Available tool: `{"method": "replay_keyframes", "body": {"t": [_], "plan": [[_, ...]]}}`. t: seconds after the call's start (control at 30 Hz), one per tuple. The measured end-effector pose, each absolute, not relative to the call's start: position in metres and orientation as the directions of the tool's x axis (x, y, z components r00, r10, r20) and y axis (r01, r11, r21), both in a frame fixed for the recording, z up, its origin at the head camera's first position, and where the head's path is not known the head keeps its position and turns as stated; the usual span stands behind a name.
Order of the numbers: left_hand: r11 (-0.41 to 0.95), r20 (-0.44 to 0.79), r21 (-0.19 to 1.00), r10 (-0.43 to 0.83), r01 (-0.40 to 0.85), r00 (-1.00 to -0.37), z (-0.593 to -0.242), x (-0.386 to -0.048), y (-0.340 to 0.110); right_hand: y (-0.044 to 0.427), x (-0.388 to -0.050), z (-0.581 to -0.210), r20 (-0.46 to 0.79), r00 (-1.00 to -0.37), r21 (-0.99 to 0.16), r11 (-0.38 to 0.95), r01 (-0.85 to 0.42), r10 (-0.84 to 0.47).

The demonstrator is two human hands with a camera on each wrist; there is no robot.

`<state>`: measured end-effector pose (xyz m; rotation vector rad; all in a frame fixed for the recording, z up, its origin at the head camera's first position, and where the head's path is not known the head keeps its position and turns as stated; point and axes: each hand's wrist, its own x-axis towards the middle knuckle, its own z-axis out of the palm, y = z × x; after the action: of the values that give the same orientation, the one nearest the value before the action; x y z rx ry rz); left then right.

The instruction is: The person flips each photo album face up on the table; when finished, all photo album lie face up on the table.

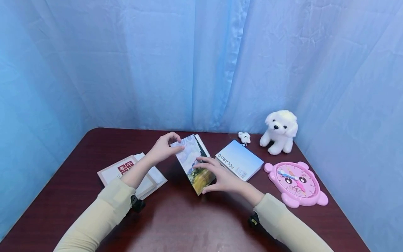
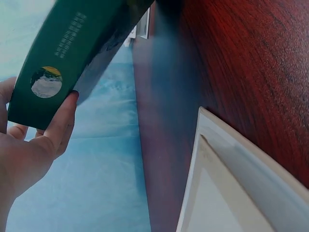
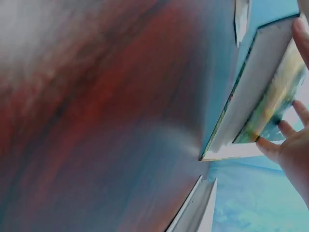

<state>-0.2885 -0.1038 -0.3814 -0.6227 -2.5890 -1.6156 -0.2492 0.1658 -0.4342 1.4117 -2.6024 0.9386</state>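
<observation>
A book (image 1: 192,164) with a painted landscape cover is tilted up off the table in front of me. My left hand (image 1: 163,148) grips its far left corner, thumb on the cover. In the left wrist view the book's green spine (image 2: 72,46) shows with fingers round its end. My right hand (image 1: 221,176) spreads over the lower right of the cover, fingertips touching it and thumb at the near corner. The right wrist view shows the page edges (image 3: 263,67). Beneath the left forearm lie pale books (image 1: 151,180); right of the held book is a blue-and-white POLAROID book (image 1: 240,161).
A white plush dog (image 1: 280,131) sits at the back right corner, near a small white dog charm (image 1: 244,137). A pink toy clock (image 1: 297,183) lies along the right side of the dark wooden table (image 1: 176,224). Blue curtains (image 1: 157,63) hang behind and beside it.
</observation>
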Motion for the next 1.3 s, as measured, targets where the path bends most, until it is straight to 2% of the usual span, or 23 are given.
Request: {"method": "replay_keyframes", "body": {"t": [0.13,0.27,0.43,0.53,0.93,1.13,1.3], "plan": [[0.414,0.249,0.84,0.283,0.352,-0.926,-0.389,-0.293,-0.105,0.167,-0.254,-0.44,0.312,-0.621,-0.502,0.431,-0.75,-0.719],[0.392,0.255,0.849,0.283,0.354,-0.925,-0.391,-0.293,-0.108,0.171,-0.259,-0.445,0.295,-0.686,-0.512,0.496,-0.701,-0.665],[0.367,0.267,0.849,0.322,0.38,-0.908,-0.391,-0.293,-0.112,0.178,-0.265,-0.452,0.215,-0.78,-0.538,0.595,-0.597,-0.588],[0.365,0.275,0.843,0.341,0.396,-0.899,-0.391,-0.294,-0.113,0.18,-0.267,-0.454,0.162,-0.805,-0.557,0.621,-0.551,-0.57],[0.403,0.273,0.8,0.414,0.444,-0.868,-0.396,-0.302,-0.125,0.176,-0.274,-0.45,0.165,-0.765,-0.501,0.615,-0.609,-0.623],[0.456,0.268,0.753,0.446,0.475,-0.854,-0.4,-0.31,-0.131,0.175,-0.28,-0.443,0.08,-0.746,-0.53,0.606,-0.593,-0.661],[0.506,0.177,0.739,0.49,0.444,-0.854,-0.404,-0.317,-0.137,0.173,-0.289,-0.438,0.004,-0.724,-0.554,0.601,-0.575,-0.689]]}}
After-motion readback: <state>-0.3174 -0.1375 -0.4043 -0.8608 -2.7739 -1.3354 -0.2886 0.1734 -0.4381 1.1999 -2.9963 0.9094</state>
